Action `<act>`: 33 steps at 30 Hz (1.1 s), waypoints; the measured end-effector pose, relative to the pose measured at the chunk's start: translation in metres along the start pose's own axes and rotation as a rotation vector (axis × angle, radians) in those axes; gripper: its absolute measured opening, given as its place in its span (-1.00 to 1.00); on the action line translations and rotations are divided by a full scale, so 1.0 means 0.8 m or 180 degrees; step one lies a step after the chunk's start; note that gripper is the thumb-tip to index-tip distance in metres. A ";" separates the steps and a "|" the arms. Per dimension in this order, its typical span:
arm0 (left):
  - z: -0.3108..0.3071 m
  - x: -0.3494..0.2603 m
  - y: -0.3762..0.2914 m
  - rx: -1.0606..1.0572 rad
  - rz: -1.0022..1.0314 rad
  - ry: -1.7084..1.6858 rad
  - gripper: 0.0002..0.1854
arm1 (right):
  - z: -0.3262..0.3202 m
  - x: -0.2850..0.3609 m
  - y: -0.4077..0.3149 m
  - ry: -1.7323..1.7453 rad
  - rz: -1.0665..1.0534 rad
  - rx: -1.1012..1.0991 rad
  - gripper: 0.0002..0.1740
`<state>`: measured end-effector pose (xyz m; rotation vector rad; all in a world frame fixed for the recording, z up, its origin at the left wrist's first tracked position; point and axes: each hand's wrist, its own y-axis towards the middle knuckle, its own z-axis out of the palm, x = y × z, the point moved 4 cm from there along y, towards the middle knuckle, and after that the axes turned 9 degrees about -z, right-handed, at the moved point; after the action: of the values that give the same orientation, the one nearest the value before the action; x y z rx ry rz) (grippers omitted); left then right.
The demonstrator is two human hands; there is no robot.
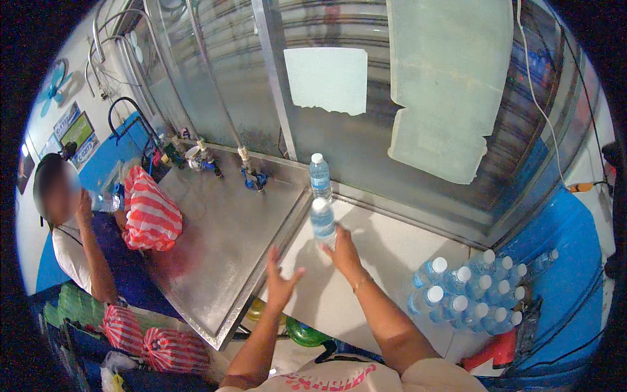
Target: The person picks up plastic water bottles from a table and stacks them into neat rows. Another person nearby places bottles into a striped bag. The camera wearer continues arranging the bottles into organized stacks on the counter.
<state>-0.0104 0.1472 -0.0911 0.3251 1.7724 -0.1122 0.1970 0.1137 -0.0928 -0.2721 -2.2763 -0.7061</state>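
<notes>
My right hand (343, 250) is at the base of a capped clear plastic water bottle (323, 218) with a blue label; motion blur hides how firmly the fingers hold it. Just behind it, by the window frame, a similar bottle (320, 174) stands upright. My left hand (282, 284) hovers near the left edge of the white countertop (313, 304), fingers apart, holding nothing. Several more bottles with white caps (460, 289) stand grouped on the right side of the countertop.
A stainless steel sink counter (230, 220) with valves (254, 181) adjoins on the left. Another person (93, 245) sits beyond it, near a red-and-white striped bag (152, 210). A red object (494, 350) lies below the grouped bottles. Glass panels (338, 142) rise behind.
</notes>
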 end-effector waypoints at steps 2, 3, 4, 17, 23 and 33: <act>0.041 -0.011 -0.001 -0.0186 0.0240 -0.0077 -0.18 | 0.008 -0.007 -0.048 0.0359 0.0108 0.0694 -0.38; 0.050 -0.011 0.002 -0.0285 0.0359 -0.0111 -0.22 | 0.005 -0.002 -0.066 0.0480 0.0169 0.0776 -0.41; 0.053 -0.004 0.008 -0.0115 0.0039 -0.0182 -0.27 | 0.000 0.006 -0.084 0.0609 0.0235 0.0849 -0.44; -0.161 0.008 0.019 -0.1582 0.0170 0.0119 -0.50 | -0.062 0.041 -0.182 0.1058 0.0256 0.0656 -0.44; -0.287 0.062 0.057 -0.2122 0.0388 0.0496 -0.40 | -0.061 0.045 -0.174 0.1095 0.0084 0.0497 -0.46; -0.264 0.067 0.049 -0.4289 -0.0100 0.1779 -0.16 | -0.064 0.043 -0.181 0.1030 0.0207 0.0467 -0.47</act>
<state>-0.2083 0.2460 -0.0908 -0.7107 1.9794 1.2042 0.1462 -0.0348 -0.0976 -0.1488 -1.9889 -0.5060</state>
